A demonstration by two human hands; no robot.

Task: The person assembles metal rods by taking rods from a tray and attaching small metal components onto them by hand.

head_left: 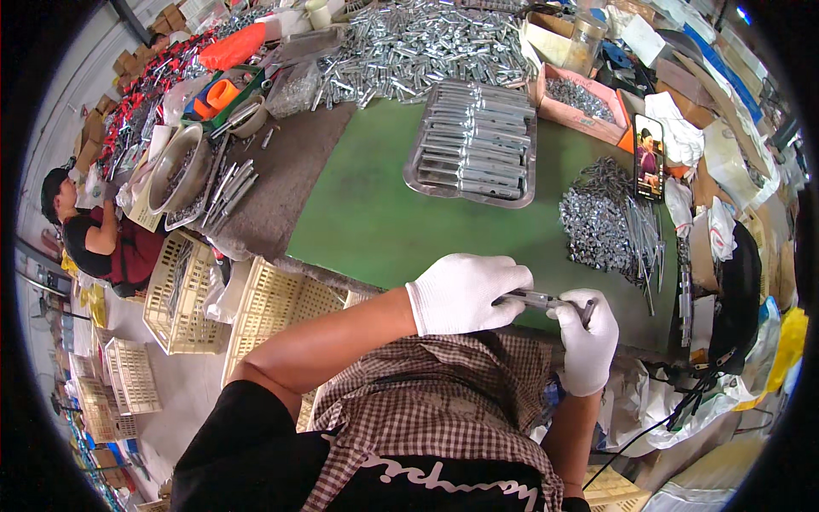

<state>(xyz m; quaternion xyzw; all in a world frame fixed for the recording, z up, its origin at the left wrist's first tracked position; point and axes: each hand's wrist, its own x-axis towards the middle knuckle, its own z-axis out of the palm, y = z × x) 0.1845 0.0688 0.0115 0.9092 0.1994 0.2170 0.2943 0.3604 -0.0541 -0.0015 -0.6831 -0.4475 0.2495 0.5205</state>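
Both of my hands wear white knit gloves and meet above the table's near edge. My left hand (469, 294) is closed round a shiny metal tube (536, 299) that points toward my right hand. My right hand (589, 337) is closed too, its fingers at the tube's right end and round a short dark metal piece (588, 311). Whether that piece joins the tube is hidden by the fingers. Beyond my hands lies a clear plastic tray (418, 183) with a row of similar metal tubes (478, 141). Right of it is a pile of small metal parts and thin rods (610, 222).
A heap of loose metal tubes (418, 51) covers the green table's (358, 213) far end. A pink box (589, 119) of small parts and a propped phone (648, 158) stand at right. Cream crates (281, 299) are at lower left; another person (98, 226) sits at far left.
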